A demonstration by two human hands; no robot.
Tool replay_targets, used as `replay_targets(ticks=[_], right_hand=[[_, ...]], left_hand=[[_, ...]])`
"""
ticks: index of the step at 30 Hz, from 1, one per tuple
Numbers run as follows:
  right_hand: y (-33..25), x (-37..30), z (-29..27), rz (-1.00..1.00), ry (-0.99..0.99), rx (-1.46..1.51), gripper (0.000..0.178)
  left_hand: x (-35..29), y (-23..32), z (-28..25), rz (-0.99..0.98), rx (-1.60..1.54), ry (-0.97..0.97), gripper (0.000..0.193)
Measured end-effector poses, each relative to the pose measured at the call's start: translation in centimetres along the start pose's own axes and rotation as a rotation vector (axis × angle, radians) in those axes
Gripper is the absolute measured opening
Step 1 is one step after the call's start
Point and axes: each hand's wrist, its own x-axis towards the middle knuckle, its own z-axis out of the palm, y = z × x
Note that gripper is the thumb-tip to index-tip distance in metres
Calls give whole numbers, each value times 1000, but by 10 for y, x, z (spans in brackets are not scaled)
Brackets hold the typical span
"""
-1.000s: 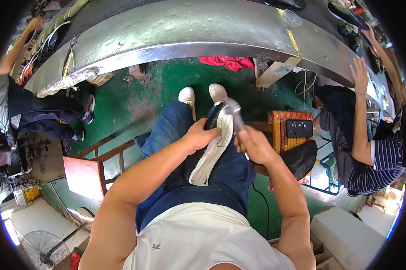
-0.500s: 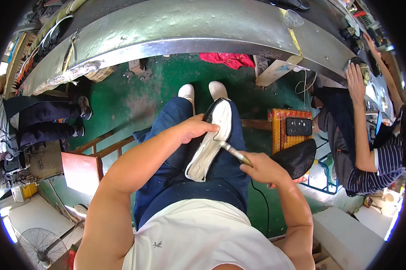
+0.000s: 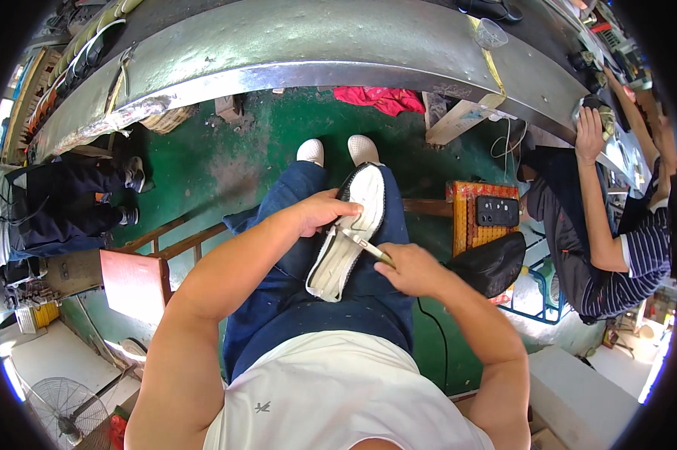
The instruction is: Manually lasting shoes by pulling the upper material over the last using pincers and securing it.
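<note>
Across my lap lies a shoe (image 3: 344, 251), its pale bottom facing up and dark stitching along its rim, toe end toward the far side. My left hand (image 3: 325, 211) grips its left side, thumb pressed on the white bottom and the other fingers partly hidden. From the right, my right hand (image 3: 412, 268) is closed around a slim hand tool (image 3: 370, 247) with a pale shaft and an olive-brown end. The tool's tip meets or hovers just over the middle of the shoe's bottom; its exact kind is too small to tell.
A metal-topped workbench (image 3: 278, 49) spans the far side. To my right stands an orange slatted seat (image 3: 468, 229) bearing a black phone (image 3: 497, 211) and a black bag (image 3: 492, 264). People work at both sides. A wooden stool (image 3: 136, 281) and a fan (image 3: 68, 409) are at left.
My right hand and the tool have shifted left, so the tip now lies farther across the shoe's bottom. The left hand has moved slightly left, still on the shoe. The person at left has shifted.
</note>
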Motion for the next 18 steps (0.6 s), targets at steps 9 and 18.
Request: replay_targets(ticks=[9, 18], right_hand=[[-16, -18, 6, -95, 202, -132, 34], [3, 11, 28, -17, 189, 76, 23]], left_hand=[[8, -4, -3, -6, 83, 38, 64], [13, -16, -17, 101, 61, 65, 68]])
